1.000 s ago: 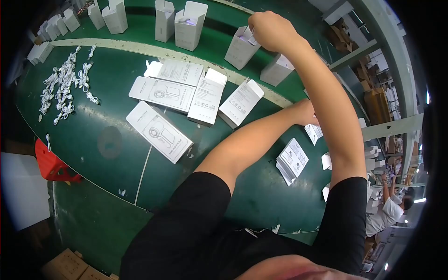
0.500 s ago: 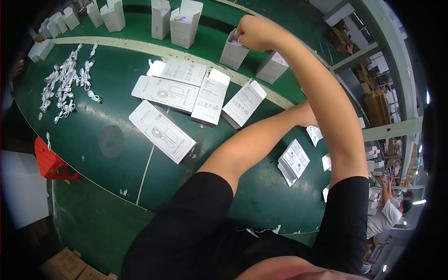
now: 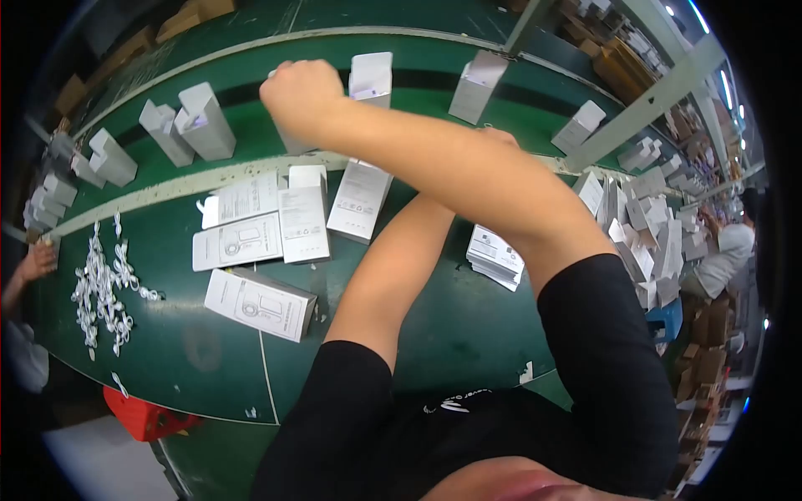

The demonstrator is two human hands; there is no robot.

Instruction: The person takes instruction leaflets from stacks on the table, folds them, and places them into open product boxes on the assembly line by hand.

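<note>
My right hand (image 3: 305, 93) reaches across to the left over the green belt. Its fingers are curled closed above a white carton (image 3: 294, 144); whatever they grip is hidden. My left hand (image 3: 499, 136) is mostly covered by my right forearm, with only a small part showing near the belt's edge, so its fingers cannot be read. Close to my forearms, a stack of printed leaflets (image 3: 494, 260) lies on the green table. An upright open carton (image 3: 371, 79) stands on the belt beyond my right forearm. Another printed carton (image 3: 359, 204) lies on the table left of my left forearm.
Several printed cartons (image 3: 259, 305) lie on the table at centre left. Bundled white cables (image 3: 104, 292) are heaped farther left, near another person's hand (image 3: 38, 260). More cartons (image 3: 205, 125) stand along the belt. Piled boxes (image 3: 647, 234) and a person in white (image 3: 723, 259) are at right.
The view has turned, and the table's contents appear farther left. My right hand has moved left with the carton below it. My left hand has moved from beside the leaflets toward the belt.
</note>
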